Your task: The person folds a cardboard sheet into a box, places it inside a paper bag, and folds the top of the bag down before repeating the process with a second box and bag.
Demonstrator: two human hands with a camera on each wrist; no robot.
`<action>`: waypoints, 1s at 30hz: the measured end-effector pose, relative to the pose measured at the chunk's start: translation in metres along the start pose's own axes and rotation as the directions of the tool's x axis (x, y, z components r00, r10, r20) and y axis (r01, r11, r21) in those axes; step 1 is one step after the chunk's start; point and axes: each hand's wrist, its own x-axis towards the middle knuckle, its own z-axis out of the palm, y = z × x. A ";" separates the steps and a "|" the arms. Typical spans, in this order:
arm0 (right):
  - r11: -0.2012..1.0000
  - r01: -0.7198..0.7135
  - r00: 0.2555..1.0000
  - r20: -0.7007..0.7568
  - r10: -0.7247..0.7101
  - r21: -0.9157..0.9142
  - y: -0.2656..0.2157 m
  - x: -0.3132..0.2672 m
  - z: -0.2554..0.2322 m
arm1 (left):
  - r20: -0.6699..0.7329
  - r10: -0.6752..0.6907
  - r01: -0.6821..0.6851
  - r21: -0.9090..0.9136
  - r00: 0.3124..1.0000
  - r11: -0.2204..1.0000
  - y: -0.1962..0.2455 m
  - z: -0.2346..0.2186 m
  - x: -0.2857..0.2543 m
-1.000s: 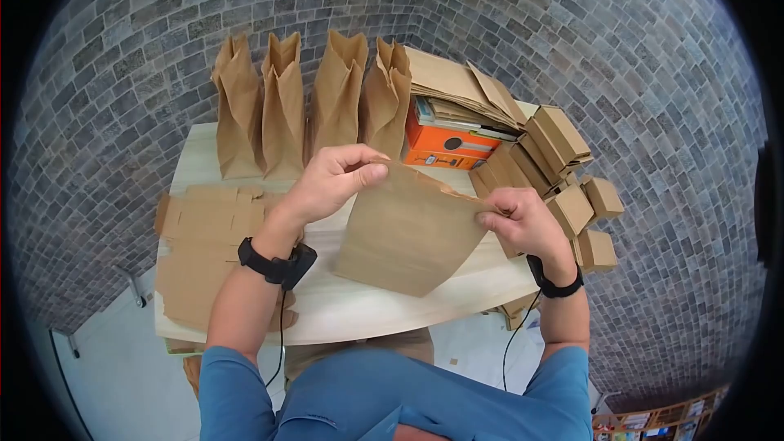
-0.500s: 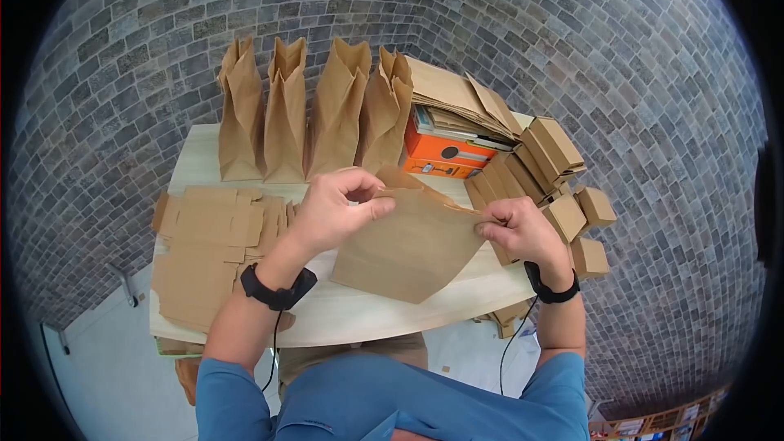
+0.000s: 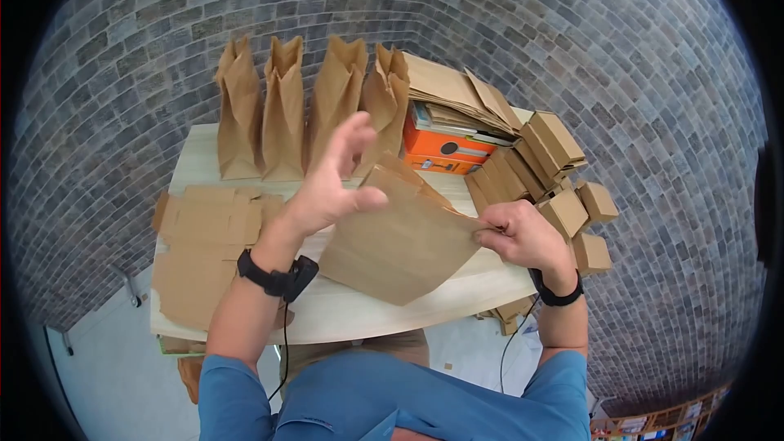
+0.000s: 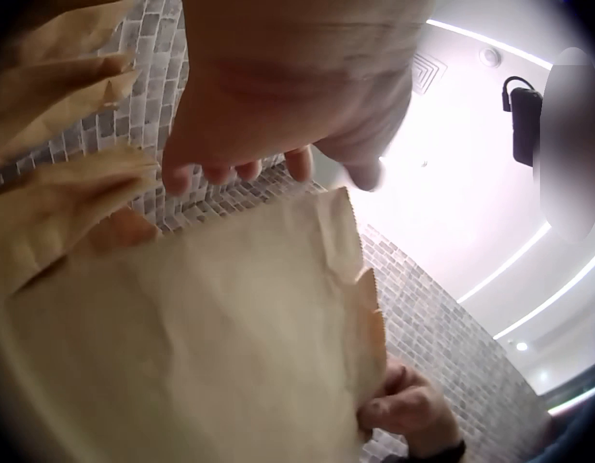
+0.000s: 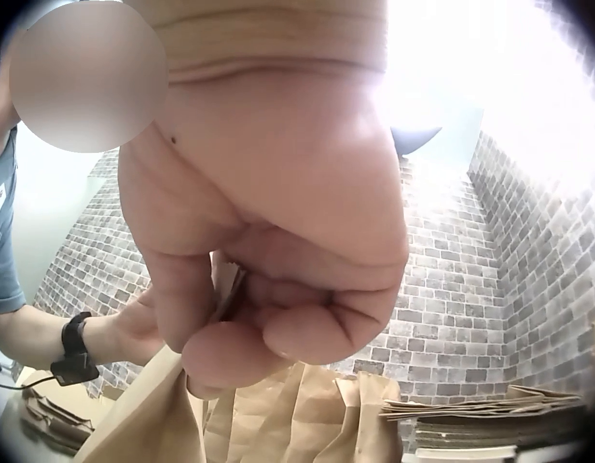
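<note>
A brown paper bag (image 3: 400,233) hangs tilted over the table, its top edge slightly parted. The right hand (image 3: 523,234) pinches the bag's top right corner between thumb and curled fingers; the right wrist view shows this right hand (image 5: 268,222) gripping the paper closely. Beside the bag's upper left corner, the left hand (image 3: 331,184) is spread, thumb apart from the fingers, holding nothing. In the left wrist view, the left hand (image 4: 288,106) hovers over the top edge of the bag (image 4: 210,328) with a gap between.
Several upright paper bags (image 3: 283,114) line the table's back. Flattened cardboard (image 3: 204,253) lies at the left. An orange box (image 3: 441,147) with flat paper bags (image 3: 457,90) on top stands at back right, near small cardboard boxes (image 3: 563,212) along the right edge.
The left hand has let go of the bag's upper left corner, spread its fingers and risen slightly. The right hand keeps its pinch, and the bag's free side has shifted a little left.
</note>
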 end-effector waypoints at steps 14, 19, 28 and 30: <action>0.926 0.125 0.991 -0.091 -0.099 0.356 -0.097 0.099 -0.045 | -0.001 0.384 -0.357 0.366 0.923 0.860 0.096 -0.101 0.038; 0.872 0.315 0.943 -0.231 -0.241 0.376 -0.178 0.204 -0.032 | -0.429 0.556 -0.285 0.548 0.712 0.787 0.142 -0.186 -0.005; 0.930 0.261 0.946 -0.258 -0.194 0.257 -0.248 0.382 0.074 | -0.364 0.346 0.031 0.726 0.865 0.687 0.060 -0.305 0.009; 0.943 0.287 0.929 -0.289 -0.231 0.169 -0.244 0.412 0.105 | -0.329 0.269 0.093 0.771 0.905 0.630 0.040 -0.322 0.018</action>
